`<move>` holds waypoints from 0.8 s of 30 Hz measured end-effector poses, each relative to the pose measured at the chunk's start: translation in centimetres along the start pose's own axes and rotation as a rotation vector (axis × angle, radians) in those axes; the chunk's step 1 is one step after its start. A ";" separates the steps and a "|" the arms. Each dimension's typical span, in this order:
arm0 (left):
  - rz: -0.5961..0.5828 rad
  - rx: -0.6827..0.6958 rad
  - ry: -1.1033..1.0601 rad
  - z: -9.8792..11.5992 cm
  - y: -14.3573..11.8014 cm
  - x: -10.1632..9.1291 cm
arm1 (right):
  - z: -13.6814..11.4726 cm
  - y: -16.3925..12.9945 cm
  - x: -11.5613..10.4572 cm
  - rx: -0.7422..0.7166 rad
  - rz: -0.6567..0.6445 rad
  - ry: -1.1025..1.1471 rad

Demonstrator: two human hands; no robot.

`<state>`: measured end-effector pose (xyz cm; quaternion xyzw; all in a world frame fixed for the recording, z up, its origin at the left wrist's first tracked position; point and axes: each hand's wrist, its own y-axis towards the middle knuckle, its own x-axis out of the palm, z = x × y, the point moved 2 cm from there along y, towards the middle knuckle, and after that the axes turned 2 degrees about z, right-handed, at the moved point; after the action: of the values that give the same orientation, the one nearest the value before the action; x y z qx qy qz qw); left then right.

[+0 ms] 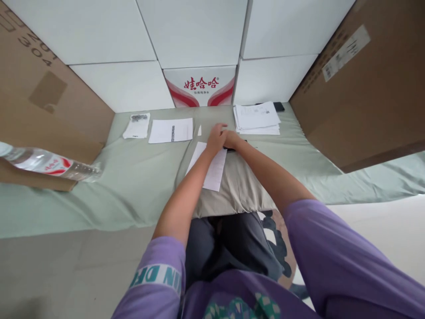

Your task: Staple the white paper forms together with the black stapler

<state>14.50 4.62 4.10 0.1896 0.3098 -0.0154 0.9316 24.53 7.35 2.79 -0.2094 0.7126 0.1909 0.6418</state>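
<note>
My left hand [216, 136] and my right hand [231, 139] meet above the table, touching each other. On the left hand, fingers reach out toward the right and hold nothing that shows. The right hand's fingers lie against the left hand and are mostly hidden, so their grip cannot be made out. Beneath my left forearm lies a printed sheet of paper [215, 175], partly covered. A dark flat object [230, 149] shows under my right wrist; its kind is unclear. Just beyond the left hand is a small white pointed piece [199, 130].
A stack of papers [257, 117] lies back right, with a black object [279, 106] behind. Left are a white booklet [166, 131] and a small bag [137, 126]. A water bottle [49, 163] and cardboard boxes [365, 88] flank the cloth-covered table [139, 177]; white boxes [195, 31] stand behind.
</note>
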 end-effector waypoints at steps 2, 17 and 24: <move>0.057 -0.081 0.045 -1.8 -2.0 -2.0 | -0.1 0.0 -0.5 0.077 -0.011 0.074; -0.097 -0.107 0.376 -7.2 -11.3 -7.1 | -2.0 -7.3 -4.2 0.448 0.680 0.566; -0.072 -0.102 0.307 -6.6 -14.7 -7.8 | -6.9 -15.1 1.1 0.811 0.409 1.326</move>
<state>2.28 -7.27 -1.27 0.1308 0.4554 -0.0038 0.8806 26.90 -9.07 2.35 0.1051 0.9835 -0.1332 0.0631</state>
